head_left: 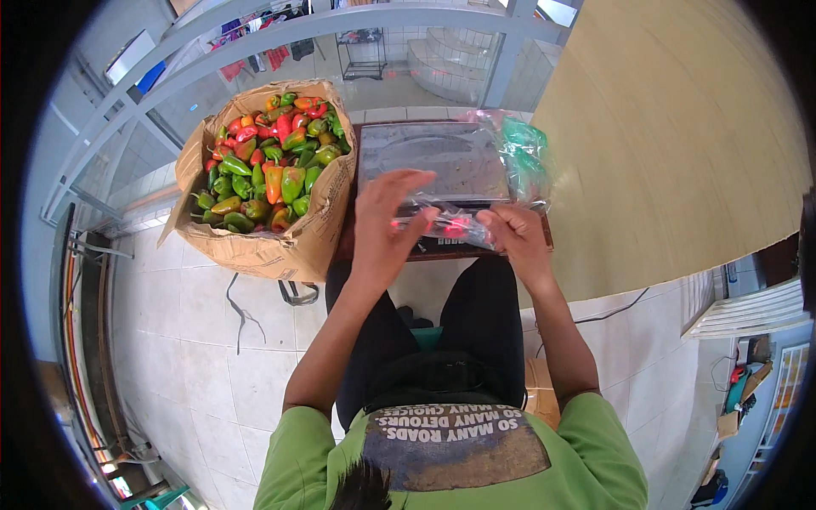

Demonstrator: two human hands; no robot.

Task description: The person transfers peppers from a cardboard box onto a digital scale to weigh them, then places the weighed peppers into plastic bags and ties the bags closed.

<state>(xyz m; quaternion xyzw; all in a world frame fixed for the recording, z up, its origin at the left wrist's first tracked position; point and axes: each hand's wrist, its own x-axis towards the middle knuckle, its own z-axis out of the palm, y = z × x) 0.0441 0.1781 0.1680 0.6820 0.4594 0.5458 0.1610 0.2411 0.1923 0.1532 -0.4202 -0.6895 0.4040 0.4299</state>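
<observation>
In front of my knees is a digital scale with a flat grey weighing plate (433, 157) and a red-lit display. A clear plastic bag (463, 223) stretches over the scale's front, and the red digits glow through it. My right hand (517, 238) is closed on the bag's right end. At the bag's left end is my left hand (387, 221), its thumb and fingers apart; whether it touches the plastic is hard to make out. Green and clear plastic bags (524, 149) lie bunched at the scale's right side.
A cardboard box (293, 242) full of red, orange and green peppers (272, 170) stands close on the left. A large pale wooden board (671, 144) fills the right side. Grey metal railing (374, 19) runs across the back. A thin cable (612, 314) crosses the tiled floor.
</observation>
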